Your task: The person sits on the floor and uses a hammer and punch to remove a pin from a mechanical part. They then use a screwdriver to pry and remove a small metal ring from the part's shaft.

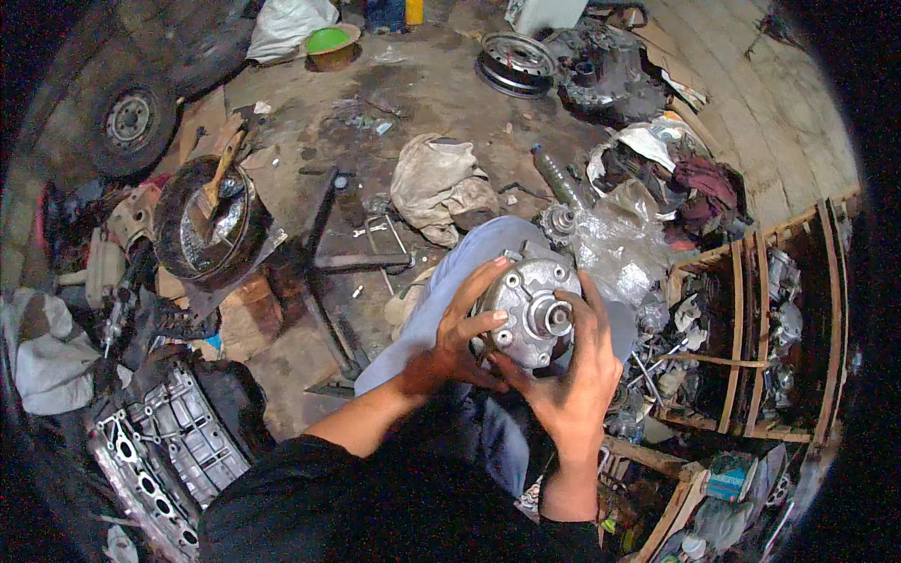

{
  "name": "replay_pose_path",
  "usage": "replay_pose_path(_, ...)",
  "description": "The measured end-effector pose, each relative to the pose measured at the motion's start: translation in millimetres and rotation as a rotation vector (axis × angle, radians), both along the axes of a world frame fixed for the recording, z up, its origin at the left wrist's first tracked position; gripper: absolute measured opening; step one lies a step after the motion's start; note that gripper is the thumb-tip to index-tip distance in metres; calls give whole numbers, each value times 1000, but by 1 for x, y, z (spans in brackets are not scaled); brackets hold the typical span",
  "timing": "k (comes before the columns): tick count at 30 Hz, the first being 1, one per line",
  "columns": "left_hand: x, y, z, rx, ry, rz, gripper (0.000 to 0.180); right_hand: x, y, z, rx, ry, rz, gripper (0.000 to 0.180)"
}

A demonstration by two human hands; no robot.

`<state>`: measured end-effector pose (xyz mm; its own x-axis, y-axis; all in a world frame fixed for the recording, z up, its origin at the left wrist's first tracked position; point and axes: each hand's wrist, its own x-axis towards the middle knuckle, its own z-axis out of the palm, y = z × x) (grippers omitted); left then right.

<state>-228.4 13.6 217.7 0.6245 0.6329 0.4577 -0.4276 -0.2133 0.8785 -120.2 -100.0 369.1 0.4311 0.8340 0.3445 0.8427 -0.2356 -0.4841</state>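
Note:
Over my lap I hold a round metal pump-like housing (pixel 531 281), with bolt holes round its rim and a splined shaft (pixel 557 319) standing out of a collar at its middle. My left hand (pixel 462 333) grips its left side, with fingers over the front face. Around the right side curls my right hand (pixel 580 375), its fingers beside the shaft and its thumb under the lower edge. The back of the housing is hidden. Just beyond it lies a small toothed metal gear part (pixel 558 222), next to clear plastic sheeting (pixel 624 239).
At left, a round pan (pixel 169 230) holds a brush (pixel 214 188). Engine parts (pixel 192 427) lie lower left. A crumpled cloth (pixel 436 188) and a metal stand (pixel 324 263) are ahead. A wooden rack (pixel 737 328) with metal parts stands right. Farther off are a wheel rim (pixel 516 64) and a gearbox (pixel 605 70).

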Motion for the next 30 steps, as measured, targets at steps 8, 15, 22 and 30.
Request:
replay_pose_path(8, 34, -6, -14, 320, -231, 88, 103, 1, -4, -9, -51, -47, -190, 80)
replay_pose_path(15, 58, -22, -35, 236, -283, -3, 96, 7, -20, -12, -119, -19, -285, 82)
replay_pose_path(22, 68, -22, -39, 219, -307, -54, 103, 9, -32, -22, -94, 15, -262, 83)
replay_pose_path(30, 76, -15, -40, 206, -349, -58, 110, 13, -31, -24, -82, 33, -236, 84)
